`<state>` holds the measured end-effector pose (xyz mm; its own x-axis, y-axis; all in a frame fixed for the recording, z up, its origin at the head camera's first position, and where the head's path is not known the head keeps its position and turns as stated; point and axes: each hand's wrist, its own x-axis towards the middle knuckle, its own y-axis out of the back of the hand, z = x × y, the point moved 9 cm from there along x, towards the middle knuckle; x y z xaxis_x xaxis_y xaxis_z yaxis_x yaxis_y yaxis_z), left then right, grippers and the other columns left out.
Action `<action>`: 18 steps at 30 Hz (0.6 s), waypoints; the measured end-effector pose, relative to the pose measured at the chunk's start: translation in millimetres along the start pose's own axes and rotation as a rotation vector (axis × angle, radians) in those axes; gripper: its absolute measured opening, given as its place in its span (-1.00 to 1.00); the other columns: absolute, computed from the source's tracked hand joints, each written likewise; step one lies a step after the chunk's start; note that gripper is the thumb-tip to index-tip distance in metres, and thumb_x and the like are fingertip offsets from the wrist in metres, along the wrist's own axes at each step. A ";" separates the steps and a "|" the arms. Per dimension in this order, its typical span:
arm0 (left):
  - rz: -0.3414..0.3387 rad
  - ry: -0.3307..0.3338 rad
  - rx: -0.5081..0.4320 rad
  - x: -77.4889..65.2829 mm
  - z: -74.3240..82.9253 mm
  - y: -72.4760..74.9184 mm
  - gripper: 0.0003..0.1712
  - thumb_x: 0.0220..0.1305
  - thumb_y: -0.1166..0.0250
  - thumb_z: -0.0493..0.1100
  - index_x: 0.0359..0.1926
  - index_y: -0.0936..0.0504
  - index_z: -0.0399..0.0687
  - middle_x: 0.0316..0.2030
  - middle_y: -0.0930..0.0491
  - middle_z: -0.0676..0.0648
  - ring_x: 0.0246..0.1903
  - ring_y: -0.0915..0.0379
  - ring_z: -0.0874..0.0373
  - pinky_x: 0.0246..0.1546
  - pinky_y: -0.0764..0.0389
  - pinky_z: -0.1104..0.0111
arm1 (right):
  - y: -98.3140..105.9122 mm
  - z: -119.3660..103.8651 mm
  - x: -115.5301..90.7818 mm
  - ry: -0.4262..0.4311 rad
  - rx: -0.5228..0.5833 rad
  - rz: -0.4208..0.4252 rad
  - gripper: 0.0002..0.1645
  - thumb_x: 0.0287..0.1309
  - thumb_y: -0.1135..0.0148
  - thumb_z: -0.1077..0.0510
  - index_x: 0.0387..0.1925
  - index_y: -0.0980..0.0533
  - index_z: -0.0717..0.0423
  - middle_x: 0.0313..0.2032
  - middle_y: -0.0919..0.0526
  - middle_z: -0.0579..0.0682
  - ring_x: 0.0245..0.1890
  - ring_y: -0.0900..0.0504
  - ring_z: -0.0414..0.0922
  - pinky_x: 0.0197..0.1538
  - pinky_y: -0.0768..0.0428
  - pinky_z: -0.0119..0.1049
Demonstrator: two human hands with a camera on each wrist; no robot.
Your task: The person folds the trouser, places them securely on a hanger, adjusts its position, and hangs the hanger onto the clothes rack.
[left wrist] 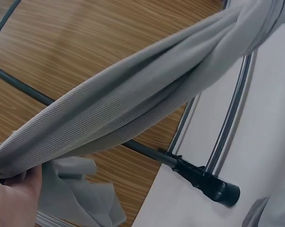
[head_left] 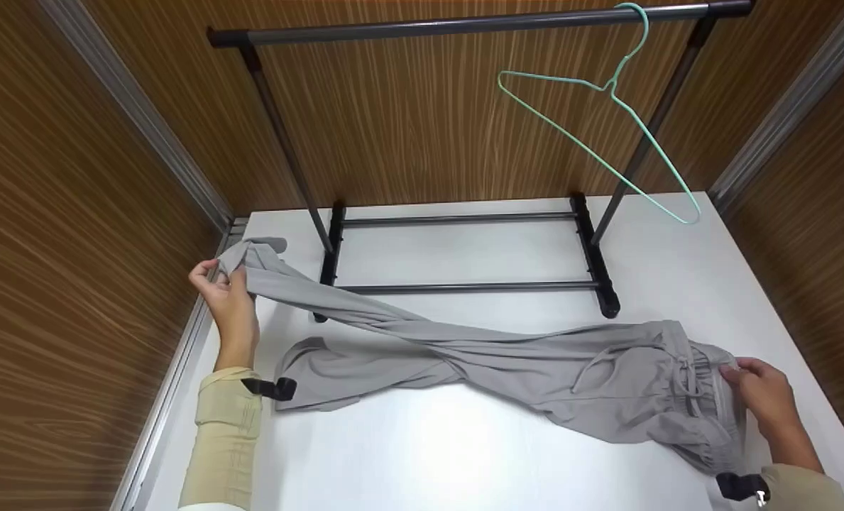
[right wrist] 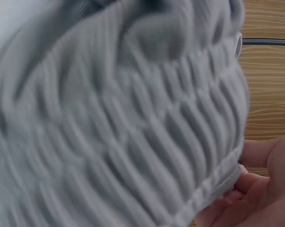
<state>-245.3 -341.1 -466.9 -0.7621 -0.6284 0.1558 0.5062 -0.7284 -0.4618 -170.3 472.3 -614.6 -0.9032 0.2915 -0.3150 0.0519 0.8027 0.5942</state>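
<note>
Grey drawstring trousers (head_left: 507,362) stretch across the white table, waistband to the right and legs to the left. My left hand (head_left: 231,298) grips one leg near its hem and holds it raised; the leg (left wrist: 109,104) runs taut and twisted in the left wrist view. The other leg (head_left: 358,376) lies on the table below it. My right hand (head_left: 766,397) pinches the waistband edge; in the right wrist view the gathered elastic waistband (right wrist: 133,132) fills most of the picture, with thumb and fingers at its edge.
A dark metal clothes rack (head_left: 422,30) stands behind the trousers, its base bars (head_left: 464,288) on the white table (head_left: 436,454). A mint green hanger (head_left: 571,135) hangs at the right of its top rail. Wood-grain panels (head_left: 74,248) enclose the sides and back.
</note>
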 end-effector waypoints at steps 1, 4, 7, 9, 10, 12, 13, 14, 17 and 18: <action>0.003 -0.006 -0.027 -0.2 2.5 -0.7 -0.60 0.27 0.09 -0.52 -0.01 -0.10 -0.04 -0.04 -0.38 -0.26 -0.03 -0.39 0.00 -0.03 -0.43 0.32 | 0.5 -0.7 -0.3 0.011 0.001 0.008 -0.31 0.30 0.06 -0.09 0.13 -0.23 0.47 -0.06 -0.38 0.24 -0.20 -0.36 -0.05 -0.30 -0.39 -0.34; 0.045 -0.048 -0.143 0.2 16.6 -0.2 -0.62 0.27 0.11 -0.53 0.01 -0.17 -0.08 -0.12 -0.36 -0.24 -0.17 -0.42 0.00 -0.19 -0.52 0.32 | 3.4 -3.1 -2.0 0.058 0.007 0.034 -0.36 0.33 0.10 -0.05 0.12 -0.24 0.48 -0.07 -0.38 0.21 -0.18 -0.36 -0.11 -0.28 -0.37 -0.40; 0.093 -0.083 -0.204 0.6 30.2 3.1 -0.67 0.28 0.09 -0.51 -0.01 -0.24 -0.12 -0.18 -0.33 -0.21 -0.31 -0.43 0.03 -0.34 -0.55 0.37 | 6.7 -4.1 -3.9 0.106 0.039 0.045 -0.44 0.35 0.09 0.00 0.05 -0.29 0.47 -0.22 -0.46 -0.07 -0.30 -0.40 -0.29 -0.32 -0.43 -0.45; 0.111 -0.084 -0.165 0.3 33.4 7.7 -0.73 0.30 0.08 -0.48 -0.05 -0.27 -0.15 -0.19 -0.33 -0.20 -0.35 -0.42 0.06 -0.38 -0.53 0.40 | 7.4 -3.8 -4.5 0.120 0.074 0.037 -0.50 0.34 0.05 0.02 -0.01 -0.32 0.43 -0.32 -0.45 -0.23 -0.36 -0.41 -0.38 -0.34 -0.47 -0.47; 0.119 -0.075 -0.110 0.0 32.4 11.2 -0.76 0.30 0.06 -0.46 -0.07 -0.29 -0.15 -0.21 -0.34 -0.18 -0.36 -0.41 0.09 -0.39 -0.51 0.43 | 6.5 -3.7 -4.6 0.123 0.088 0.026 -0.52 0.33 0.03 0.02 -0.03 -0.33 0.42 -0.35 -0.45 -0.26 -0.37 -0.43 -0.39 -0.34 -0.49 -0.46; 0.119 -0.035 0.055 -1.4 24.9 20.0 -0.79 0.29 0.03 -0.43 -0.10 -0.30 -0.14 -0.24 -0.34 -0.14 -0.36 -0.38 0.14 -0.37 -0.47 0.47 | 3.9 -4.5 -4.9 0.127 0.088 0.020 -0.56 0.32 0.02 0.05 -0.06 -0.34 0.41 -0.36 -0.48 -0.20 -0.39 -0.47 -0.36 -0.34 -0.53 -0.43; 0.109 -0.003 0.164 -2.6 18.6 25.2 -0.79 0.28 0.02 -0.42 -0.10 -0.31 -0.13 -0.23 -0.34 -0.12 -0.35 -0.37 0.16 -0.34 -0.45 0.48 | 2.3 -5.6 -5.5 0.129 0.073 0.026 -0.58 0.32 0.01 0.06 -0.07 -0.35 0.40 -0.35 -0.49 -0.13 -0.40 -0.48 -0.33 -0.35 -0.54 -0.42; 0.090 0.025 0.286 -4.0 11.4 30.1 -0.78 0.28 0.02 -0.41 -0.09 -0.30 -0.13 -0.22 -0.34 -0.10 -0.32 -0.36 0.17 -0.32 -0.43 0.48 | 0.8 -8.0 -6.5 0.137 0.042 0.034 -0.60 0.32 0.02 0.07 -0.07 -0.36 0.39 -0.33 -0.49 -0.06 -0.40 -0.49 -0.30 -0.36 -0.54 -0.41; -0.007 0.088 0.647 -10.6 -13.7 42.1 -0.71 0.23 0.02 -0.40 -0.01 -0.27 -0.21 -0.10 -0.32 -0.16 -0.14 -0.32 0.08 -0.12 -0.38 0.37 | -4.6 -21.7 -11.2 0.192 -0.073 0.069 -0.61 0.33 0.03 0.09 -0.05 -0.40 0.38 -0.25 -0.50 0.17 -0.37 -0.47 -0.24 -0.40 -0.50 -0.45; -0.042 0.090 0.751 -13.3 -21.7 44.4 -0.68 0.21 0.01 -0.40 0.01 -0.26 -0.25 -0.05 -0.28 -0.20 -0.07 -0.29 0.02 -0.05 -0.35 0.31 | -7.2 -28.5 -13.0 0.222 -0.104 0.077 -0.61 0.33 0.03 0.10 -0.05 -0.41 0.38 -0.22 -0.50 0.23 -0.35 -0.48 -0.19 -0.40 -0.48 -0.46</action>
<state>-221.5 -359.1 -508.5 -0.8005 -0.5948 0.0737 0.5906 -0.7617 0.2666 -171.1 447.9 -593.7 -0.9704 0.2188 -0.1024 0.0902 0.7215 0.6865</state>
